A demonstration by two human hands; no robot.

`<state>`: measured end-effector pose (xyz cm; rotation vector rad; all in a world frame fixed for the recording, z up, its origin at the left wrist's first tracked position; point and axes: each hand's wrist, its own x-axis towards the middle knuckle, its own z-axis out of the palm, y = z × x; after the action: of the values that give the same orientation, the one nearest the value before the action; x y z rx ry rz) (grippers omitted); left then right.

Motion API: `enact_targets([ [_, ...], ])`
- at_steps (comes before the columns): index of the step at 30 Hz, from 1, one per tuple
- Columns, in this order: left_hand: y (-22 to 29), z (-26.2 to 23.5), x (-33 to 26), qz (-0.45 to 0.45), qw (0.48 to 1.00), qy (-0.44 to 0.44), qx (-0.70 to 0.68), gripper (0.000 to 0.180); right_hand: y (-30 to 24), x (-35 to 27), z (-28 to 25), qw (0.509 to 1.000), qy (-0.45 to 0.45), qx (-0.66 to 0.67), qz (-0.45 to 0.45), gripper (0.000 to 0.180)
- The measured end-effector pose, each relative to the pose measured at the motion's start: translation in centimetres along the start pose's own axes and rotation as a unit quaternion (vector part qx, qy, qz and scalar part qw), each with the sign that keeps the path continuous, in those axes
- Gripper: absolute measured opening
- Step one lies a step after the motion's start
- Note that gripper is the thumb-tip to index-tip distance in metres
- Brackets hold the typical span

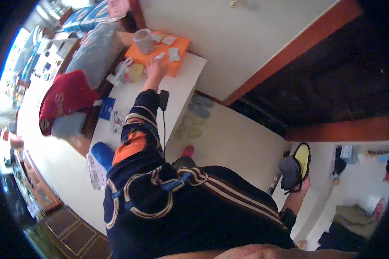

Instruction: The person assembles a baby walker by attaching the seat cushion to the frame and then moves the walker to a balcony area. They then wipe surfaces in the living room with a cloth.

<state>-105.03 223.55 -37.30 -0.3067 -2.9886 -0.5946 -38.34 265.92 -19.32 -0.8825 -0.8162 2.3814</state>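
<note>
My right hand grips a dark grey slipper with a yellow insole, held up on the right by its lower end. On the other side, my left arm stretches forward over a white table. My left hand is at an orange mat or box, beside a small white item. Its fingers are blurred, so I cannot make out whether they hold that item. Near it stand a clear plastic tub, small white packets and a plastic bag with something yellow.
Several pairs of slippers lie on the floor beside the table. A red cloth and a grey plastic-wrapped bundle sit left of the table. A dark door with a red-brown frame is at the right. A blue object rests at the near table end.
</note>
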Motion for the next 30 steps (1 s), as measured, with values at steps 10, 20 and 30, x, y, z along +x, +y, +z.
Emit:
enact_targets([
  [10,-7.6,3.1,11.9,0.027,0.976,0.067,-0.204,0.041,3.3,-2.2,16.1,0.987,0.083,-0.134,-0.025,0.04],
  [20,-11.0,-0.3,8.2,-0.039,0.958,0.247,-0.144,0.052,3.2,-5.2,10.1,0.982,0.151,-0.097,-0.064,0.043],
  [30,12.1,3.4,-15.5,-0.131,0.833,-0.091,-0.53,0.035,-2.2,-11.1,-8.8,0.966,0.144,0.017,-0.216,0.041],
])
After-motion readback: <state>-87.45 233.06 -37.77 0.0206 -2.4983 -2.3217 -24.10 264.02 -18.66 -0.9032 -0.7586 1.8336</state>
